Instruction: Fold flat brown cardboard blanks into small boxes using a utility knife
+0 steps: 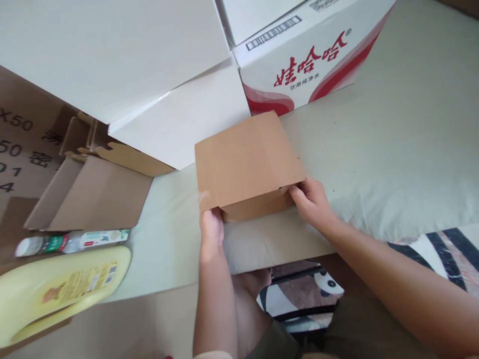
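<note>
A small brown cardboard box [247, 159] sits on the pale green cloth surface, its wide top panel facing up. A narrow dark gap shows under the panel along the near edge. At the near left corner is my left hand [212, 227], its fingers tucked up under the panel's edge and mostly hidden. My right hand [310, 200] grips the near right corner, thumb in front and fingers bent around the side. What the hidden fingertips press on inside does not show.
Behind stand a large white box [179, 114] and a white carton with red lettering [310, 70]. To the left are opened brown cardboard [101, 194], a small clear bottle [75, 243] and a yellow bottle [67, 289]. A panda-patterned fabric [303, 294] shows below the cloth-covered edge.
</note>
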{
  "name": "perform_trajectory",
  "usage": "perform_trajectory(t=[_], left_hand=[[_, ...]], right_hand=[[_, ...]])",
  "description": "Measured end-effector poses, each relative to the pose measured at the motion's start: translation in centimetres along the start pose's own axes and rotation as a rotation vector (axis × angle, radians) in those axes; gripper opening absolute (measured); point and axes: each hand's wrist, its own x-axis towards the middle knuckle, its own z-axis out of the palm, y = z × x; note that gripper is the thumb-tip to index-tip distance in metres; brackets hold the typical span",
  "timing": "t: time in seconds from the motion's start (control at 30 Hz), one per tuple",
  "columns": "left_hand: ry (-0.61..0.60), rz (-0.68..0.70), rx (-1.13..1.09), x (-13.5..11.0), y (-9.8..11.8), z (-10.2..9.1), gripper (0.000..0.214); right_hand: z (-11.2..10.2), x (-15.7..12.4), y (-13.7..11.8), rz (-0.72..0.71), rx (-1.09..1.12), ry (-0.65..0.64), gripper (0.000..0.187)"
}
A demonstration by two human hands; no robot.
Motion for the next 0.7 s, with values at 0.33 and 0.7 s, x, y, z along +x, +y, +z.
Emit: perform_trajectory(t=[0.33, 0.7], left_hand=[[0.029, 0.031, -0.014, 0.22, -0.64, -0.19, 0.033], [0.07, 0.005, 0.007, 0.0, -0.56, 0.34, 0.033]], right_hand=[[-0.13, -0.15, -0.35, -0.011, 0.012, -0.059, 0.01], [-0.2, -0.16, -0.28, -0.026, -0.003, -0.091, 0.014]])
